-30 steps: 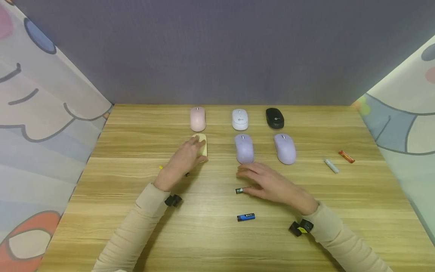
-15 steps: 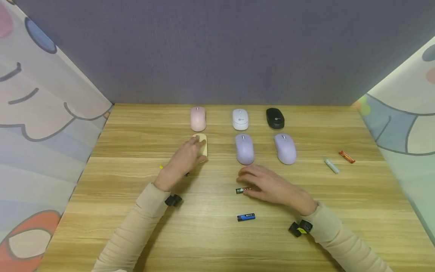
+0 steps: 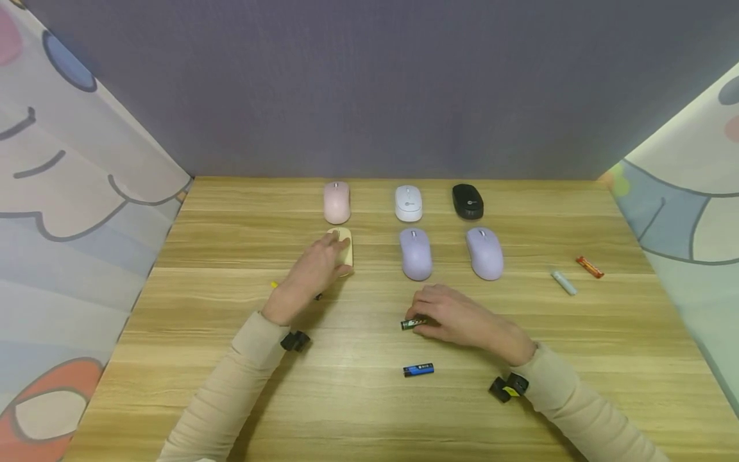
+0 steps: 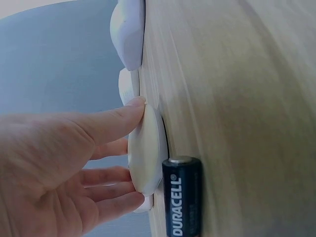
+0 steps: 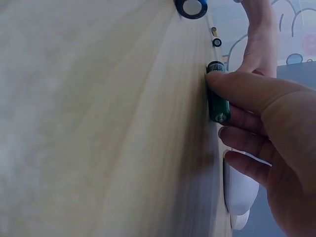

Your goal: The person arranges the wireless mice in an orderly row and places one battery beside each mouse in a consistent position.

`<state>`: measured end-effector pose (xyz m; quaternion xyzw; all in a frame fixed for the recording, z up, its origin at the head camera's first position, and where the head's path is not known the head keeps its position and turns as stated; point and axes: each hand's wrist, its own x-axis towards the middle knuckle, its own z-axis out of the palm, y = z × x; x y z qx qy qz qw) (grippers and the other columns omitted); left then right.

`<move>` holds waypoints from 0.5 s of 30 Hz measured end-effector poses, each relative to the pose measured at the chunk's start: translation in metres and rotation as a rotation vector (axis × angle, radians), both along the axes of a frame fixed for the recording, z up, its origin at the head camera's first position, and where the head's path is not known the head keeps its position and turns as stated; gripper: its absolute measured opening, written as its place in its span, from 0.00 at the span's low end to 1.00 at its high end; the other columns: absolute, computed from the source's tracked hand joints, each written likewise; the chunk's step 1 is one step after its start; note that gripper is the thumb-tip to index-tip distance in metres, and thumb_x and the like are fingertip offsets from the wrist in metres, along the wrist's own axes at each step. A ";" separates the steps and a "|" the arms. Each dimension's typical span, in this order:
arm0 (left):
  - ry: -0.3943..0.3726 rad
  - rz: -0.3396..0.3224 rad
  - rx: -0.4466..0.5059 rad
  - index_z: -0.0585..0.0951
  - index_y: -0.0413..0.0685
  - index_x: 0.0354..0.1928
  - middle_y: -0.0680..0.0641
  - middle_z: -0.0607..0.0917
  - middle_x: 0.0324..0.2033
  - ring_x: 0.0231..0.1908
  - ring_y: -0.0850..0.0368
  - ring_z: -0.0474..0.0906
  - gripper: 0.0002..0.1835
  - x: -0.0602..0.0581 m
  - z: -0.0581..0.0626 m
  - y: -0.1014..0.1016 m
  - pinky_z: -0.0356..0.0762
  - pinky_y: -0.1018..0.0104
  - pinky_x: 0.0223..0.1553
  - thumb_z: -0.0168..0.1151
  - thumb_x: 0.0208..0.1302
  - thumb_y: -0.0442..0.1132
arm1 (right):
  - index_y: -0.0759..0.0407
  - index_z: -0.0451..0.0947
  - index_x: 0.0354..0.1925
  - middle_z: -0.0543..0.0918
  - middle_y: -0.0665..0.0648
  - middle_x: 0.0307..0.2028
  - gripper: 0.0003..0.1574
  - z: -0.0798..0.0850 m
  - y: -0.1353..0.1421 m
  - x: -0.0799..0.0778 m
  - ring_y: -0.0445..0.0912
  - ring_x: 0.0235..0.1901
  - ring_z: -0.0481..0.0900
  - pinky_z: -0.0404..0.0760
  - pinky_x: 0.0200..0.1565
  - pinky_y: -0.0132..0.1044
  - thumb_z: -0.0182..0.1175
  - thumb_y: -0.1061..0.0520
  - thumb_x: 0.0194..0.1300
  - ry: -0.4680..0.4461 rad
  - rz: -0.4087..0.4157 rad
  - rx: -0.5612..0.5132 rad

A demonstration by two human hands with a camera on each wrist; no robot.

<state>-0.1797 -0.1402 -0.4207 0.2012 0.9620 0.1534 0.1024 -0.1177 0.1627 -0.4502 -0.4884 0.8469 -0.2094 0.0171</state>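
My left hand (image 3: 308, 273) grips the pale yellow mouse (image 4: 144, 153), thumb on one side and fingers on the other, while the mouse stays on the table. A dark Duracell battery (image 4: 182, 197) lies under that hand, mostly hidden in the head view. My right hand (image 3: 456, 316) pinches a green battery (image 5: 218, 101) between thumb and fingers; it lies level, at or very close to the tabletop. Nearer the front edge lies a blue battery (image 3: 418, 369). Just beyond my right hand sits a lilac mouse (image 3: 416, 254).
A second lilac mouse (image 3: 485, 253) stands to the right. Behind are a pink mouse (image 3: 337, 203), a white mouse (image 3: 408, 203) and a black mouse (image 3: 467, 201). At right lie a pale battery (image 3: 563, 282) and a red battery (image 3: 589, 267). A grey panel (image 3: 392, 90) borders the back.
My right hand's fingers have drawn in and closed round the green battery, the hand coming slightly nearer to me. My left hand keeps its hold on the yellow mouse.
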 end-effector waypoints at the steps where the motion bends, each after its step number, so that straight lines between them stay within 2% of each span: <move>1: 0.000 0.000 -0.001 0.70 0.38 0.73 0.29 0.63 0.74 0.73 0.32 0.63 0.36 0.000 0.000 0.000 0.64 0.40 0.73 0.68 0.69 0.48 | 0.50 0.86 0.44 0.82 0.43 0.38 0.09 0.000 0.000 0.000 0.37 0.39 0.77 0.82 0.47 0.37 0.73 0.53 0.64 -0.003 0.002 0.001; 9: 0.000 0.007 -0.002 0.70 0.38 0.73 0.29 0.62 0.75 0.73 0.31 0.63 0.37 -0.001 -0.002 0.000 0.64 0.39 0.72 0.68 0.69 0.49 | 0.52 0.85 0.41 0.83 0.44 0.37 0.08 0.005 -0.003 -0.002 0.36 0.37 0.75 0.82 0.46 0.35 0.72 0.58 0.63 -0.035 0.010 -0.001; 15: 0.002 0.007 0.009 0.70 0.38 0.73 0.28 0.63 0.74 0.72 0.31 0.64 0.37 -0.001 -0.002 0.000 0.65 0.39 0.72 0.68 0.69 0.48 | 0.52 0.83 0.42 0.84 0.44 0.39 0.08 0.008 0.001 -0.005 0.37 0.40 0.79 0.84 0.48 0.38 0.72 0.59 0.65 -0.071 -0.021 -0.012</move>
